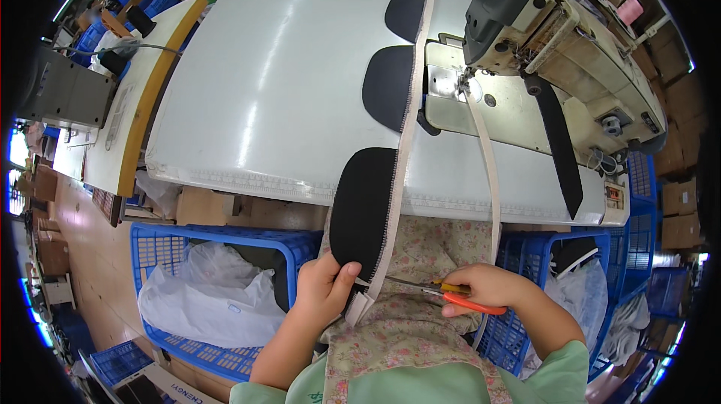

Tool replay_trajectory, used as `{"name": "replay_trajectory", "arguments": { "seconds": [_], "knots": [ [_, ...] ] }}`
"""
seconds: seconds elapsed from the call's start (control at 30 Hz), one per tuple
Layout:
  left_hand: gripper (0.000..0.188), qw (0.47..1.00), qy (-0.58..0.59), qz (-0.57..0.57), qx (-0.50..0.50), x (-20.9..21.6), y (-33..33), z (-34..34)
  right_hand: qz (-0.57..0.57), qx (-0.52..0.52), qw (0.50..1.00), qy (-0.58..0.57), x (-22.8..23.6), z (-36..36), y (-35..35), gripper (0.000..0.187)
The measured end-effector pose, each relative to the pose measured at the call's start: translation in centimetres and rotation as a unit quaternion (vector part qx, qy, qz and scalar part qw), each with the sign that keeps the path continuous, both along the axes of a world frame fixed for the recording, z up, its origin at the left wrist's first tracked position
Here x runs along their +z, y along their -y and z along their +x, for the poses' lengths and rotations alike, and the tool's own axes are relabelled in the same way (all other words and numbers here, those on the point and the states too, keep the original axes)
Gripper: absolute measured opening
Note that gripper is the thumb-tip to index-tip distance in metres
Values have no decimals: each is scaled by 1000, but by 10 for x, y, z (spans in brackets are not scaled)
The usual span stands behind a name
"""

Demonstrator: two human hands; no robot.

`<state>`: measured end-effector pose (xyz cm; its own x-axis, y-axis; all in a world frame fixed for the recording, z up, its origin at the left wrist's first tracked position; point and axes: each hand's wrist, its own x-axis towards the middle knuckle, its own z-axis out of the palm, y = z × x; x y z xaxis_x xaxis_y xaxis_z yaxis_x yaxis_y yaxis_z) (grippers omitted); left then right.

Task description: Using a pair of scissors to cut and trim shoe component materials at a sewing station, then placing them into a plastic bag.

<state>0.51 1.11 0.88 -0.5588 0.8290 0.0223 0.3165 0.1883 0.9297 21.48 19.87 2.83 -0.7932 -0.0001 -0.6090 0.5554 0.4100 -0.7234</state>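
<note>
Three black pieces hang off one pale strip (409, 134), but its far end is hard to follow past the bench's back edge; fingertips under the nearest black piece (364, 209) are hidden, & scissor tips are hard to make out where they meet the strip, so can't tell if it's cut. L bin's contents mostly covered by white plastic; R bin partly behind the R forearm. L hand (323, 284) closed, thumb on top, pinching that piece's lower end next to the strip's near end. R hand (481, 287) curled thru the handles of orange-&-yellow scissors (473, 304), blades pointing L, across the strip. Nearest piece overhangs the bench (248, 104) front edge, lower part above the lap/apron (420, 254); mid piece (387, 88) & far piece (405, 15) lie on top. Broad white surface runs L of them to the bench's L edge; sewing machine (593, 66) crowds the R side, w/ a loose pale tape (484, 149) hanging from nr its needle over the front edge. Hands work in the gap b/w L blue bin (158, 250) & R blue bin (518, 276).
</note>
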Motion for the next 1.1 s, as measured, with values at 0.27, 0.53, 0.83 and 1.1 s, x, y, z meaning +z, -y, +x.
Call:
{"name": "replay_trajectory", "arguments": {
  "seconds": [0.27, 0.53, 0.83, 1.1],
  "knots": [
    [18, 1000, -21, -14, 3, 3, -2, -2, 4, 20, 1000, 6, 4, -19, 5, 62],
    [19, 1000, 6, -23, 9, 0, 0, 0, 20, 37, 999, -15, 1, -19, 5, 63],
    [21, 1000, 1, -17, 13, -2, 3, 0, -21, 11, 999, 34, 9, -15, 2, 59],
    [39, 999, 5, -10, -49, 2, 35, 6, -28, -324, 910, -255, -9, -56, 19, 36]
  ]
}}
